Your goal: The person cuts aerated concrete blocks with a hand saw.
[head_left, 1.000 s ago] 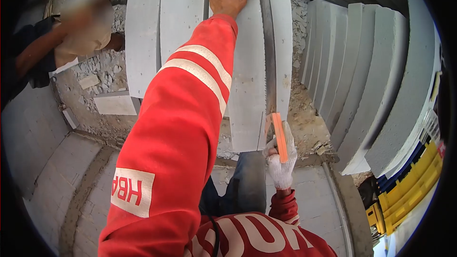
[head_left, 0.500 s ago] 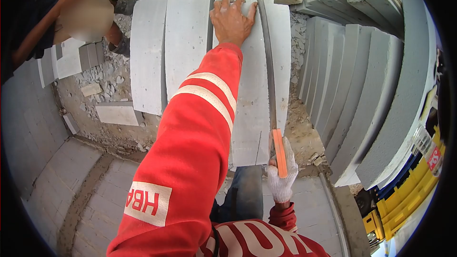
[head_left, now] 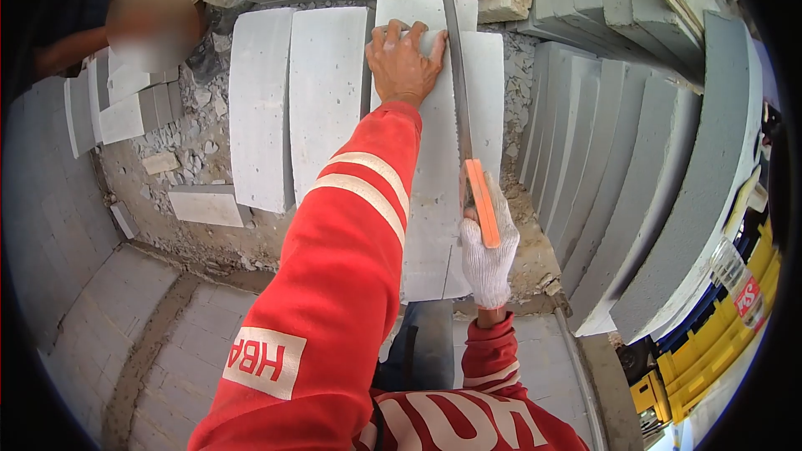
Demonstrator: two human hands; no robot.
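Observation:
My left hand (head_left: pixel 407 63), bare, rests with spread fingers on the far part of a pale grey lightweight block (head_left: pixel 434 200), fingertips against another block piece (head_left: pixel 409 7) beyond it. A white knitted glove covers my right hand (head_left: pixel 489 263), which is closed round the orange handle of a handsaw (head_left: pixel 481 205). The saw's long blade points away from me along the block, with pale block surface on both sides; how deep it sits cannot be made out. A thin dark line marks the block's near end.
Two pale blocks (head_left: pixel 330 108) lie left of the sawn one. Many blocks (head_left: pixel 610 150) stand in a row to the right. Rubble (head_left: pixel 200 142) covers ground at left, where another person (head_left: pixel 71 50) crouches. A plastic bottle (head_left: pixel 739 284) is at far right.
My right hand has pushed the saw forward, so the handle is farther from me and the blade reaches past the far block. My left hand stays on the block. The other person's arm has lowered.

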